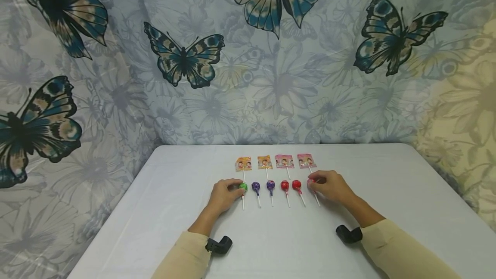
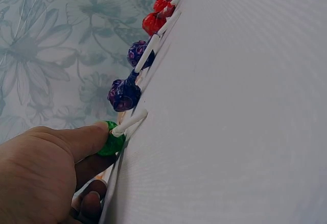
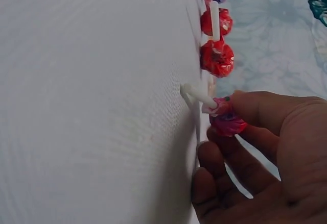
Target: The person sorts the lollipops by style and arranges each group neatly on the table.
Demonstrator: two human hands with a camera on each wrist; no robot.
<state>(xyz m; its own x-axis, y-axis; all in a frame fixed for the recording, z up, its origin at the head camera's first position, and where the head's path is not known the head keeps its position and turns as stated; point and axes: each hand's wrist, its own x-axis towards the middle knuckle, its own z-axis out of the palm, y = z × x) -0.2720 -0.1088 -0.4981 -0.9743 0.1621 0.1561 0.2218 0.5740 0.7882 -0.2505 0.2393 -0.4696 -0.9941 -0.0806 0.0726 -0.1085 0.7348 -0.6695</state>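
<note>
Several round lollipops lie in a row on the white table (image 1: 162, 210). My left hand (image 1: 237, 189) pinches the green lollipop (image 1: 243, 187) at the row's left end; in the left wrist view the thumb (image 2: 84, 137) lies on the green lollipop (image 2: 111, 142), with curled fingers below it. My right hand (image 1: 314, 185) pinches the pink lollipop (image 1: 311, 182) at the right end, and the right wrist view shows the thumb and fingers around the pink lollipop (image 3: 227, 122). Between them lie two purple lollipops (image 1: 255, 186) and two red lollipops (image 1: 284, 185).
Behind the row lie flat wrapped lollipops on sticks: two orange ones (image 1: 243, 163) and two pink ones (image 1: 284, 161). A butterfly-print curtain (image 1: 271, 76) hangs right behind the table. Black wrist mounts (image 1: 218, 244) sit on both cream sleeves.
</note>
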